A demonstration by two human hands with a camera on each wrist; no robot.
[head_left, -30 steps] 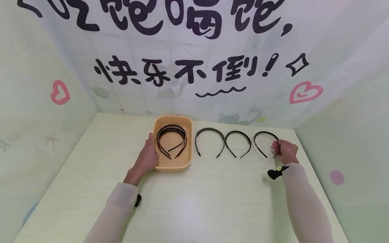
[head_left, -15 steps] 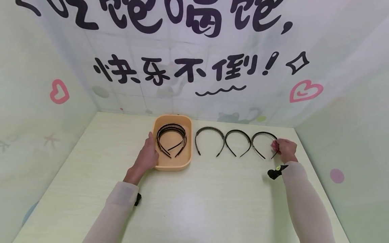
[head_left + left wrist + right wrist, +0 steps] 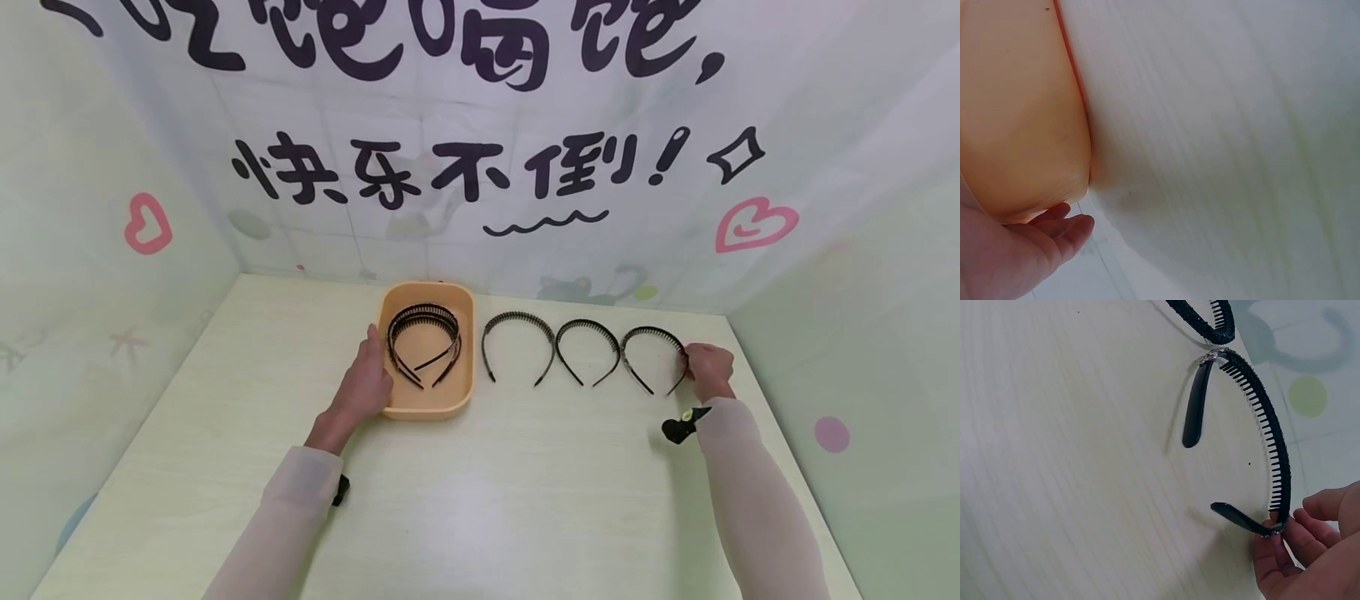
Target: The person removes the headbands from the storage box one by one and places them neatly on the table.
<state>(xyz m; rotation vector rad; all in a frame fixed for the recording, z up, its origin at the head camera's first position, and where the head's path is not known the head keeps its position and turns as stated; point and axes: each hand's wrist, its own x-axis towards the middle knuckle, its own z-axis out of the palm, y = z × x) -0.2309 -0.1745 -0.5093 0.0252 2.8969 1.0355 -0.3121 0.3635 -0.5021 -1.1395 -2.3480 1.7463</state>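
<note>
A shallow peach-coloured plastic tray (image 3: 426,412) stands near the back wall, holding dark toothed headbands (image 3: 423,312) that overlap. My left hand (image 3: 364,385) grips the tray's left side; in the left wrist view its fingers (image 3: 1075,234) lie against the outside of the wall, the thumb hidden there. To the right of the tray, three headbands lie in a row: a greyish one (image 3: 517,317), a black one (image 3: 587,325) and a black one with glittering ends (image 3: 1279,450). My right hand (image 3: 710,369) holds this last headband low on its right side.
The pale wood-grain tabletop (image 3: 480,500) runs up to a printed back wall (image 3: 420,242). A side wall (image 3: 862,375) rises just beyond the right hand. Neighbouring headbands in the row touch or nearly touch.
The rightmost headband has shifted slightly left, up against its neighbour. My right fingertips, earlier visible inside its curve, have drawn back to its outer side. The left hand and tray stay put.
</note>
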